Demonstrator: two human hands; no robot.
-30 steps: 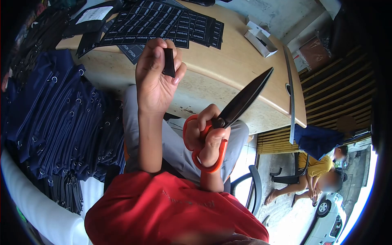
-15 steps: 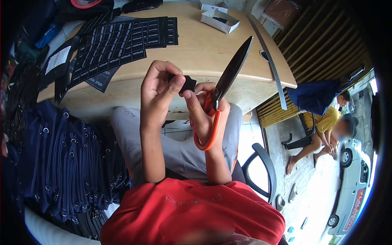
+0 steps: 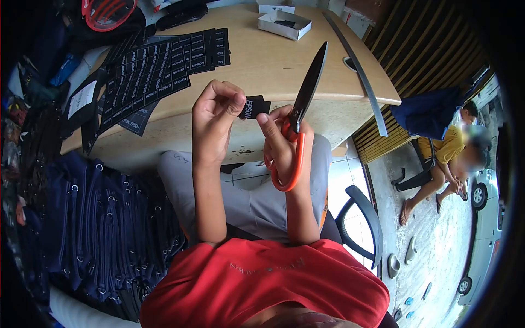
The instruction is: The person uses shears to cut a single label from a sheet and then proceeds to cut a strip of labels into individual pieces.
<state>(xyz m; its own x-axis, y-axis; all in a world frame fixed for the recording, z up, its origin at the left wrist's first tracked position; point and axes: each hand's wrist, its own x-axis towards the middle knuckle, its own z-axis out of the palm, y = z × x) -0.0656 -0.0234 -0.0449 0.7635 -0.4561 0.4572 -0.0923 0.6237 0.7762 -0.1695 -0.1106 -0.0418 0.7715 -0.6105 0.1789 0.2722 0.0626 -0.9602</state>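
Scissors (image 3: 301, 106) in right hand (image 3: 281, 145), blades pointing up, away.

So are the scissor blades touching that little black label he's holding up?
Apart. In the head view the scissors point up and away in the right hand, with bare table showing between the blades and the label pinched by the left hand.

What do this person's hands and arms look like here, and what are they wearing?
Both the left hand and right hand are bare: no gloves, rings or watch visible. Forearms are uncovered to the elbow. A red shirt with faint chest lettering and grey trousers are worn.
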